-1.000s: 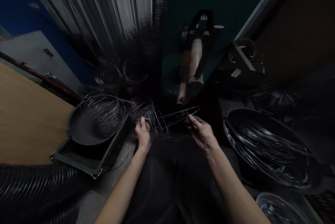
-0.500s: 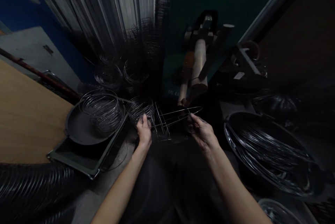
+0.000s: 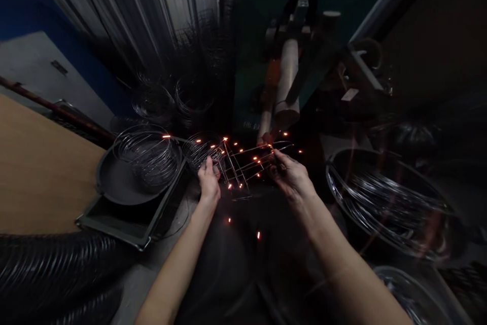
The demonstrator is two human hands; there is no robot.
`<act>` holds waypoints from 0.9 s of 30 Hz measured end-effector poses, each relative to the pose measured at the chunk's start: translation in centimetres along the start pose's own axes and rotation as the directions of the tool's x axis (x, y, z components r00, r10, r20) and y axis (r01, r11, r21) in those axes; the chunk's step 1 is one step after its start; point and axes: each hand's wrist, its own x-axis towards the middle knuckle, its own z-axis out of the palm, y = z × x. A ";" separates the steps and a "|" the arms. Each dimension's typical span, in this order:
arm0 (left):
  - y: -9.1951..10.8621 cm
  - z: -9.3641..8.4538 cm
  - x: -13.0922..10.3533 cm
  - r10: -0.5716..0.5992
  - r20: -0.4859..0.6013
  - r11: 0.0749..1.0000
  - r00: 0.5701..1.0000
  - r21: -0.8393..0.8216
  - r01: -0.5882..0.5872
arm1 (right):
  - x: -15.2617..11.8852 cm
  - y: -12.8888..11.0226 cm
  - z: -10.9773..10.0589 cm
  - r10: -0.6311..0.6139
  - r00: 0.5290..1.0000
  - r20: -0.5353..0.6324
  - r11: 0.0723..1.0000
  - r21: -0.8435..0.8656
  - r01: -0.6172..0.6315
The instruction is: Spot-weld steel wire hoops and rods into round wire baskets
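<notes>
Between my hands is a thin wire frame point(image 3: 239, 172), held at the tips of the welding machine's electrodes point(image 3: 266, 137). My left hand point(image 3: 209, 183) pinches the left side of the frame. My right hand point(image 3: 289, 175) is closed on its right end, thumb and forefinger together close beside the electrode. Orange sparks point(image 3: 255, 158) fly around the frame, and some fall over my dark lap. The lower electrode is hidden in shadow and behind the wires.
On the left, a round pan point(image 3: 114, 178) with wire rings point(image 3: 146, 157) sits on a green-edged crate point(image 3: 142, 241). A large black basin point(image 3: 331, 173) of wire rods point(image 3: 391, 203) stands right. A clear bowl point(image 3: 403, 289) is lower right. Black coiled rings point(image 3: 57, 269) lie lower left.
Sparks have burst out at the electrode tips; none showed before. My hands still hold the wire frame in nearly the same place. The view has shifted slightly.
</notes>
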 end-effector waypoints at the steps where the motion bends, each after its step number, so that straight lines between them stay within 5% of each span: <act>1: 0.0 0.0 -0.1 -0.016 -0.002 1.000 1.000 -0.017 0.016 | 0.0 0.0 -0.2 0.002 1.000 0.013 1.000 -0.008 -0.002; 11: -0.4 0.0 0.4 -0.062 -0.020 0.995 0.998 -0.079 0.060 | 0.8 0.5 -5.2 -0.093 0.995 0.025 0.992 -0.088 0.095; 27: 1.7 0.6 0.6 0.056 -0.031 0.998 0.998 -0.009 -0.056 | 0.8 1.0 -10.7 -0.092 0.995 -0.049 0.985 -0.148 0.084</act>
